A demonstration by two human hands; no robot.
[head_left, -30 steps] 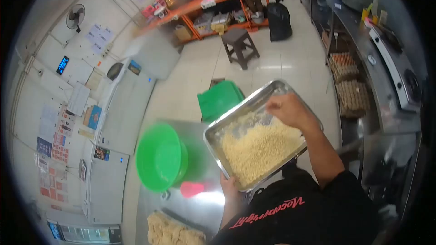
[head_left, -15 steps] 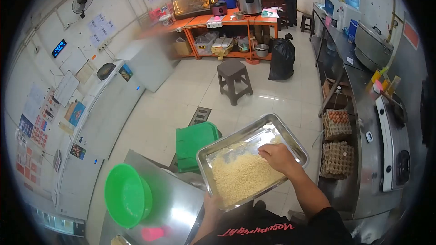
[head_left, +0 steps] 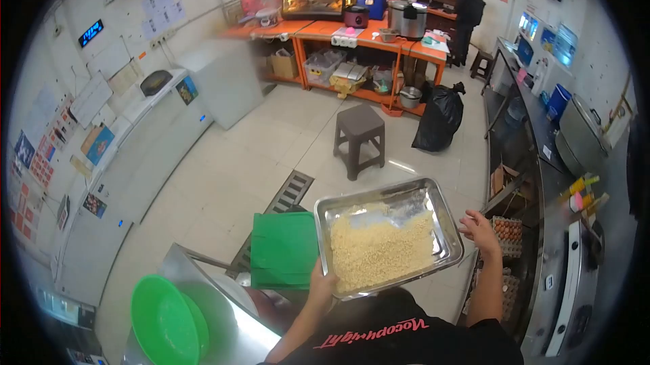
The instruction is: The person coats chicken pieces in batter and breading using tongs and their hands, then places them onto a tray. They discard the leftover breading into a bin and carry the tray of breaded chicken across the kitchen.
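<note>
A rectangular metal tray is held up in front of my body, slightly tilted. Pale yellow crumbs cover much of its bottom, with bare metal showing toward the far side. My left hand grips the tray's near left corner, its thumb on the rim and its other fingers hidden. Just off the tray's right edge is my right hand, apart from it, with its fingers spread and nothing in them.
A green basin stands on a steel table at lower left. Beyond the tray are a green lidded bin, a brown stool and a black bag. At right runs a counter with a stove. A person stands far back.
My right hand has left the crumbs and moved right, outside the tray, its fingers opening. The crumbs now spread farther toward the tray's right side. My view has shifted, and my left hand keeps its hold.
</note>
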